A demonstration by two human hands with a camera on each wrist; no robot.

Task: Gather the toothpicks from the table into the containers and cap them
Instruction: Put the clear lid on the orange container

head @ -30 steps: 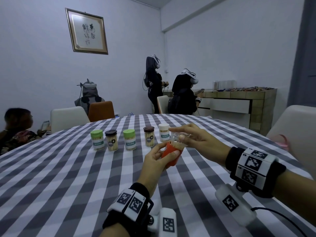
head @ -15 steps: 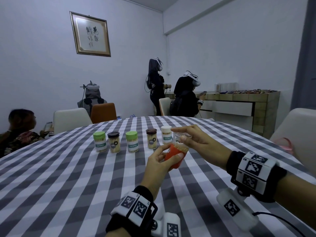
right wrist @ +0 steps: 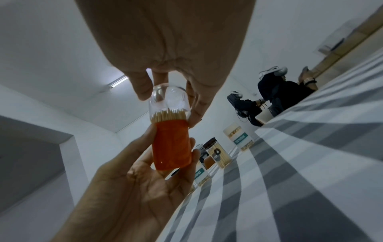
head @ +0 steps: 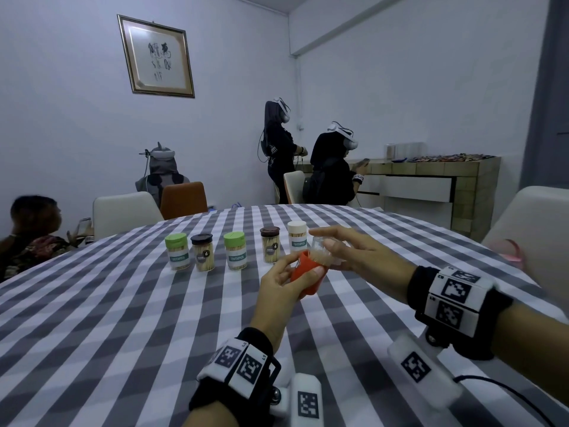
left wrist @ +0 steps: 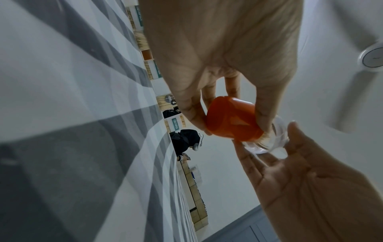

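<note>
The left hand (head: 281, 285) grips the orange tub (right wrist: 171, 144) of toothpicks (right wrist: 167, 116). The right hand (head: 354, 251) pinches the clear cap (right wrist: 167, 99), partly on. Next, I think: push it down straight.

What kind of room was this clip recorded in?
Probably a home dining room used for recording: a grey-and-white checked tablecloth on a table ringed by chairs, a framed calligraphy picture, and a tiled counter with white drawers.

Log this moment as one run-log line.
left hand holds orange container | right hand fits clear cap over toothpicks | five capped jars stand behind
</note>
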